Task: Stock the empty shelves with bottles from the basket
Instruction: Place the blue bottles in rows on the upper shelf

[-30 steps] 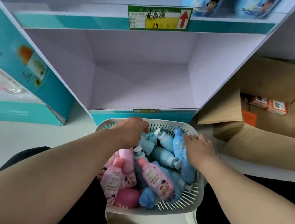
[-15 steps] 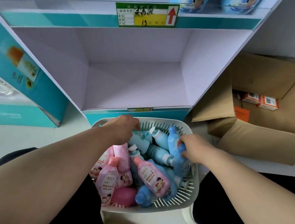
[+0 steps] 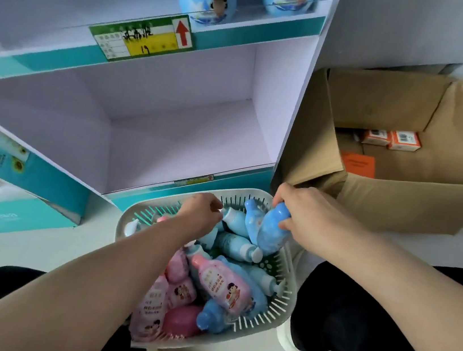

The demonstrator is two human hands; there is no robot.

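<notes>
While the lower shelf (image 3: pixel 174 149) is sitting bare, the right hand (image 3: pixel 305 212) is gripping a blue bottle (image 3: pixel 271 231) in the full basket (image 3: pixel 285 305); the left hand (image 3: pixel 201 212) is reaching among bottles, grip unclear.

Both bare forearms reach forward and converge ahead of the body, the left one running up from the lower left, the right one coming in from the right edge. The left hand (image 3: pixel 200 215) is turned palm down with the back of it facing the camera; its fingers curl under and forward, so their tips are hidden and what they touch cannot be told. The right hand (image 3: pixel 302 212) sits a little higher and farther forward, knuckles up, fingers and thumb wrapped around a blue bottle (image 3: pixel 273 231) and holding it tilted.
</notes>
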